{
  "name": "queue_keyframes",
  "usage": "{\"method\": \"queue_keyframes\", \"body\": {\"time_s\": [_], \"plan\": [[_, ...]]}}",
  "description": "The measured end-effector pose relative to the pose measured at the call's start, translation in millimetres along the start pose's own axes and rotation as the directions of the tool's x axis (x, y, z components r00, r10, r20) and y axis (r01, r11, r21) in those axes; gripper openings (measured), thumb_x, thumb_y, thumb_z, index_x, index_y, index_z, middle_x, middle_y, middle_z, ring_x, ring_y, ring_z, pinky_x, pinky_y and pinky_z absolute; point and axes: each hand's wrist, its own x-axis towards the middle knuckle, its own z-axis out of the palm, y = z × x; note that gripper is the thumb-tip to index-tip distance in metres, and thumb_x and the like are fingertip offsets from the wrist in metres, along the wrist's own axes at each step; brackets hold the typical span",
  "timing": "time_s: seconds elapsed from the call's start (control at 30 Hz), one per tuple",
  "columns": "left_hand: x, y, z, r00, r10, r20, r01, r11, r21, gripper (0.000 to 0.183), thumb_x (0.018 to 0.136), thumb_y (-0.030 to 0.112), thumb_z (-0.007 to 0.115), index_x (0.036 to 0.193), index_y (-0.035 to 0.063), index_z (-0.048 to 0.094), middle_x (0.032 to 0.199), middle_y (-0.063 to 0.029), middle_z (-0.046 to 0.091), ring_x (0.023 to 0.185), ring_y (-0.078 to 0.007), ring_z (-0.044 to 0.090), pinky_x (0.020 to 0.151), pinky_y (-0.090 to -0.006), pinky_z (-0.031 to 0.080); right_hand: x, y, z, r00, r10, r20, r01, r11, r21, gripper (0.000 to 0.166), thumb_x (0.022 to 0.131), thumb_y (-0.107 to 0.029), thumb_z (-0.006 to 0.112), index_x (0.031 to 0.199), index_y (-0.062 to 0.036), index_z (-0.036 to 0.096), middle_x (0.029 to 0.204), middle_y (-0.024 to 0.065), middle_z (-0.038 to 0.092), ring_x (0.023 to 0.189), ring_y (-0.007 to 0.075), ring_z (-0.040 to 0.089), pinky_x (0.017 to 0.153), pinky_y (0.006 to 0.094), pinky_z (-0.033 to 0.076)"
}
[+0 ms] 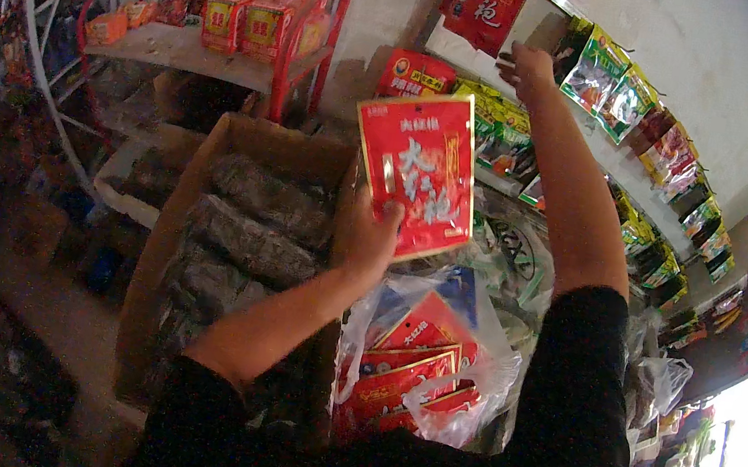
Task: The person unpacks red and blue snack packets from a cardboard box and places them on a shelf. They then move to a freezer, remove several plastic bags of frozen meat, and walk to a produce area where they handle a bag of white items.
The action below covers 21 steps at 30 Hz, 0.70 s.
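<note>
My left hand (371,237) grips a flat red seasoning packet (426,169) with a gold border, its printed front facing me and the thumb across its lower left. Up at the wall, my right hand (527,69) has its fingers apart beside the lower right corner of a hanging red packet (481,5). I see nothing held in that hand, though its palm side is partly hidden. Below the held packet, a clear plastic bag (495,394) lies open with several similar red packets (408,374) inside.
Left of the bag stands a cardboard box (158,260) of dark plastic-wrapped packs (258,239). Green and yellow packets (596,71) hang from wall hooks on the right. A red-framed shelf (178,48) at the back left carries red and yellow boxes (263,28).
</note>
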Motion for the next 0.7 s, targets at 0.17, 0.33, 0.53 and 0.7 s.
{"method": "queue_keyframes", "body": {"time_s": [0.17, 0.33, 0.53, 0.7], "plan": [[51, 36, 2, 0.997, 0.073, -0.009, -0.073, 0.963, -0.258, 0.034, 0.084, 0.002, 0.054, 0.116, 0.0038, 0.045, 0.106, -0.0067, 0.056, 0.096, -0.0172, 0.053, 0.085, -0.0337, 0.043, -129, 15, 2, 0.752, 0.026, 0.659, -0.339, 0.872, 0.353, 0.042, 0.086, -0.037, 0.059, 0.109, -0.0018, 0.056, 0.095, 0.0125, 0.064, 0.074, 0.023, 0.063, 0.067, 0.0334, 0.053], [60, 69, 23, 0.983, 0.16, 0.088, -0.128, 0.948, -0.291, 0.05, 0.084, 0.006, 0.057, 0.129, 0.0037, 0.034, 0.117, -0.0123, 0.051, 0.102, -0.021, 0.053, 0.088, -0.0353, 0.043, -145, 29, 12, 0.937, -0.016, 0.348, -0.074, 0.967, 0.243, 0.023, 0.086, -0.014, 0.058, 0.104, 0.0005, 0.058, 0.085, 0.0086, 0.065, 0.069, 0.0194, 0.063, 0.06, 0.0366, 0.053], [31, -21, 9, 0.913, 0.088, 0.399, -0.208, 0.941, 0.268, 0.081, 0.08, 0.027, 0.065, 0.14, 0.0033, 0.015, 0.126, -0.0249, 0.041, 0.117, -0.0344, 0.043, 0.097, -0.0428, 0.036, -75, -27, 12, 0.99, -0.103, -0.096, 0.114, 0.986, 0.118, 0.009, 0.085, -0.009, 0.054, 0.091, -0.0012, 0.056, 0.071, 0.0098, 0.061, 0.054, 0.0166, 0.058, 0.042, 0.0309, 0.046], [13, -46, 13, 0.815, 0.034, 0.579, -0.374, 0.793, 0.48, 0.085, 0.079, 0.036, 0.065, 0.14, 0.0034, 0.015, 0.12, -0.0275, 0.043, 0.111, -0.0406, 0.044, 0.094, -0.045, 0.037, 21, -44, -10, 0.887, -0.374, -0.272, 0.373, 0.926, -0.056, 0.019, 0.084, -0.011, 0.057, 0.097, 0.0018, 0.057, 0.082, 0.0128, 0.065, 0.062, 0.0234, 0.064, 0.043, 0.0349, 0.05]]}}
